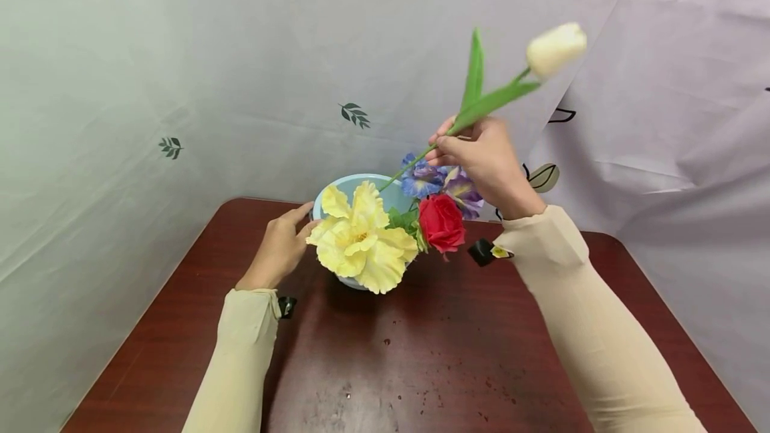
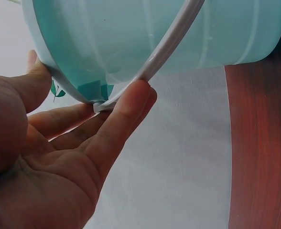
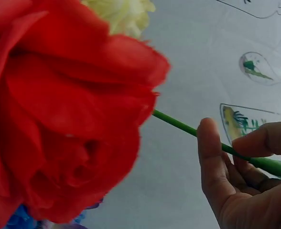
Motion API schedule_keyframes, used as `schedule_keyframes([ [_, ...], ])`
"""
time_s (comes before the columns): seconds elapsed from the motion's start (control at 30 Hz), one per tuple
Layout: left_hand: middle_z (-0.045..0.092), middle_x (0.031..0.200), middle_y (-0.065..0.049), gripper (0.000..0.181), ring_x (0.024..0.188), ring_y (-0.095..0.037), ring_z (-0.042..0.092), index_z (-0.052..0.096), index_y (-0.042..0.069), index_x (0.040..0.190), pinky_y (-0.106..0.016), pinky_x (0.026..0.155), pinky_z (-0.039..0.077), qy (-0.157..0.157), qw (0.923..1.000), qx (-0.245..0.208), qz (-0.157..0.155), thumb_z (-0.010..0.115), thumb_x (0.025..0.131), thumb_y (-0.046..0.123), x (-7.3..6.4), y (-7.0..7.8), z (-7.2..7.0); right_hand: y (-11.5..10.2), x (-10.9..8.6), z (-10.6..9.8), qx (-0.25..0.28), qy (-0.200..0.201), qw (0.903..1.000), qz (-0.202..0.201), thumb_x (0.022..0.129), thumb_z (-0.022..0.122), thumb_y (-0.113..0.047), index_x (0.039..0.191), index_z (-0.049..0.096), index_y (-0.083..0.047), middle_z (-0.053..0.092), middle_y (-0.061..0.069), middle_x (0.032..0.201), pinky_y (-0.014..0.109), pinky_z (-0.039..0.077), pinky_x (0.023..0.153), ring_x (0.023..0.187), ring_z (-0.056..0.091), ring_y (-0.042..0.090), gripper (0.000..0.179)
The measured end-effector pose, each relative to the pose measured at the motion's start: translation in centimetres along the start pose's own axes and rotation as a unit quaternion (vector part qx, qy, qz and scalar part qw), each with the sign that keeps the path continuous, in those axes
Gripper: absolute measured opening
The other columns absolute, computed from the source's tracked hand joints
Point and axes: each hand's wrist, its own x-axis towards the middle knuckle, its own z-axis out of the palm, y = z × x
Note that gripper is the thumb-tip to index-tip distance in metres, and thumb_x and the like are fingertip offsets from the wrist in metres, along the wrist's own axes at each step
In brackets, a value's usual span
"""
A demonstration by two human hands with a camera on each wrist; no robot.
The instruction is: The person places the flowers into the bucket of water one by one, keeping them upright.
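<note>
My right hand pinches the green stem of a white artificial tulip. The bloom tilts up to the right, and the stem's lower end dips into a light-blue bucket. At the bucket's left side, my left hand grips the rim; in the left wrist view its fingers touch the pale handle near where it joins. A large yellow flower, a red rose and blue-purple flowers lean out over the rim. The stems' lower ends are hidden.
The bucket stands near the back of a dark red-brown table with scattered small droplets on it. Behind and beside the table hangs pale patterned cloth. In the right wrist view the rose covers much of the scene.
</note>
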Motion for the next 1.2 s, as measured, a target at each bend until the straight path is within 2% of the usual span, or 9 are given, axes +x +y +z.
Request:
schedule_keyframes([
  [0.1,0.043,0.144,-0.024,0.05,0.135,-0.037,0.038,0.04,0.0,0.145,-0.052,0.103,0.039,0.003,1.0,-0.001,0.001,0.055,0.099,0.013,0.0,0.0,0.0,0.5,0.4,0.4,-0.045,-0.019,0.9986,0.017,0.086,0.056,0.012,0.088,0.059,0.013,0.064,0.019,0.083,0.038,0.058,0.068,0.064,0.068,0.023,0.004],
  [0.23,0.043,0.144,-0.024,0.05,0.134,-0.037,0.038,0.04,-0.001,0.145,-0.052,0.103,0.039,0.003,1.0,-0.001,0.002,0.055,0.099,0.013,0.0,0.1,0.0,1.2,0.6,0.7,-0.102,-0.055,0.9923,0.045,0.086,0.06,0.01,0.091,0.063,0.013,0.063,0.024,0.089,0.043,0.057,0.073,0.068,0.069,0.026,0.006],
  [0.47,0.043,0.144,-0.024,0.05,0.134,-0.037,0.039,0.04,0.0,0.145,-0.052,0.103,0.039,0.004,1.0,-0.002,-0.002,0.054,0.1,0.014,0.0,0.0,0.0,2.4,1.1,0.9,-0.133,-0.136,0.9777,0.09,0.089,0.061,0.006,0.101,0.061,0.015,0.064,0.022,0.094,0.043,0.056,0.081,0.085,0.069,0.034,0.015],
  [0.63,0.044,0.143,-0.024,0.05,0.133,-0.037,0.04,0.041,0.001,0.145,-0.052,0.102,0.041,0.006,1.0,-0.001,0.0,0.055,0.099,0.014,0.0,0.0,0.0,2.9,1.3,1.0,-0.16,-0.179,0.9622,0.128,0.093,0.06,0.002,0.106,0.059,0.014,0.061,0.028,0.104,0.045,0.053,0.087,0.088,0.069,0.03,0.019],
  [0.77,0.044,0.143,-0.024,0.049,0.133,-0.037,0.04,0.042,0.002,0.145,-0.052,0.102,0.041,0.01,0.9999,-0.001,0.003,0.055,0.099,0.015,-0.1,0.0,0.0,3.2,1.5,1.1,-0.174,-0.195,0.9526,0.155,0.094,0.059,-0.001,0.109,0.06,0.014,0.061,0.029,0.11,0.046,0.052,0.089,0.088,0.069,0.027,0.022],
  [0.87,0.044,0.143,-0.023,0.049,0.133,-0.037,0.04,0.042,0.002,0.145,-0.051,0.102,0.04,0.011,0.9999,-0.004,0.003,0.055,0.099,0.015,-0.1,-0.1,0.0,3.5,1.6,1.3,-0.194,-0.208,0.9451,0.161,0.094,0.059,-0.003,0.11,0.062,0.013,0.063,0.028,0.11,0.044,0.053,0.088,0.089,0.069,0.028,0.022],
  [1.2,0.045,0.142,-0.023,0.049,0.133,-0.037,0.04,0.043,0.001,0.144,-0.051,0.103,0.04,0.015,0.9998,-0.009,0.007,0.056,0.099,0.015,0.1,-0.2,0.1,4.5,2.1,1.6,-0.25,-0.229,0.9279,0.155,0.093,0.064,-0.007,0.107,0.063,0.009,0.069,0.026,0.101,0.041,0.055,0.084,0.089,0.07,0.03,0.021],
])
